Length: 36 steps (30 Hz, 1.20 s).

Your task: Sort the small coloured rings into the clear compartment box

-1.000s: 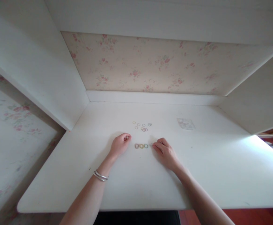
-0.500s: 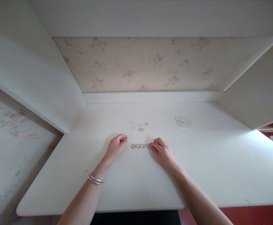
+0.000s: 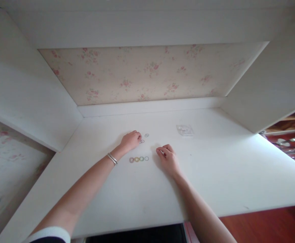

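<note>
White laminate, the desk (image 3: 213, 175) carried everything in the head view. Your left hand (image 3: 131, 139) lay curled over the loose rings (image 3: 144, 138) scattered toward the back of the desk, fingertips down among them; whether a ring was already pinched I could not tell, since your knuckles hid the pads. To do that pick well, you needed to press one ring only, slide it clear of its overlapping neighbours, then lift.

Your right hand (image 3: 168, 158) rested half-closed on the desk just right of the row of rings (image 3: 139, 159), not touching it and, as far as could be seen, holding nothing. That row lay between your two hands, four rings side by side, the rightmost pale one nearest your right fingers.

A clear plastic packet (image 3: 185, 130) lay well apart to the right rear. A bangle (image 3: 112, 158) sat on your left wrist; your forearm passed close beside the row, so a careless drag could have scattered it.
</note>
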Available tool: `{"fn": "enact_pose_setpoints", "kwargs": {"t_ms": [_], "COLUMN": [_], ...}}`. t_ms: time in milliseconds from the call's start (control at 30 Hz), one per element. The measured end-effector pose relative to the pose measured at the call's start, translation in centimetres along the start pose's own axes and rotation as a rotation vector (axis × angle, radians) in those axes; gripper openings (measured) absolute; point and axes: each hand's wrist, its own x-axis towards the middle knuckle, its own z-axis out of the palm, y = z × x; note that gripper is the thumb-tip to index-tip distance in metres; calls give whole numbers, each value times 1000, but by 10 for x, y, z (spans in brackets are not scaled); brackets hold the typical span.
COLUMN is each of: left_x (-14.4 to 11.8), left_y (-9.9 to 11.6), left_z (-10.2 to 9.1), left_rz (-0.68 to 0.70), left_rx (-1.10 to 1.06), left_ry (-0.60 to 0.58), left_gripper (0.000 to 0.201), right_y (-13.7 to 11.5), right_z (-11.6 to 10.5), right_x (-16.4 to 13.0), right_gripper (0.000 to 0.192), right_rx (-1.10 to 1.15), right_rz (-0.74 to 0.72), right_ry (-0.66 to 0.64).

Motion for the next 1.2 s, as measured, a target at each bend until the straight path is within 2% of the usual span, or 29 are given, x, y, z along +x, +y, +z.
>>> {"fn": "enact_pose_setpoints", "kwargs": {"t_ms": [200,400,533,600,667,800,900,1200], "left_x": [17,19,-7,-29,-52,-85,-93,-93], "left_y": [0,1,10,16,22,30,33,42], "left_z": [10,6,0,-1,1,8,10,8], "left_rz": [-4,24,67,172,244,247,249,224], "left_rx": [22,4,-31,-106,-140,-94,-46,-33], "left_ry": [-31,-45,12,62,54,12,-2,-72], "left_gripper": [24,18,22,22,22,24,25,26], "right_y": [4,4,3,3,3,2,2,1], "right_z": [-2,-1,-2,-2,-1,-1,-1,-1], "right_x": [4,5,5,6,6,6,5,4], "right_gripper": [25,25,26,26,25,26,27,27], "right_rx": [54,71,64,62,61,53,47,41], "right_rz": [22,37,47,47,43,44,46,44], "right_ry": [14,24,7,3,7,12,8,-9]}}
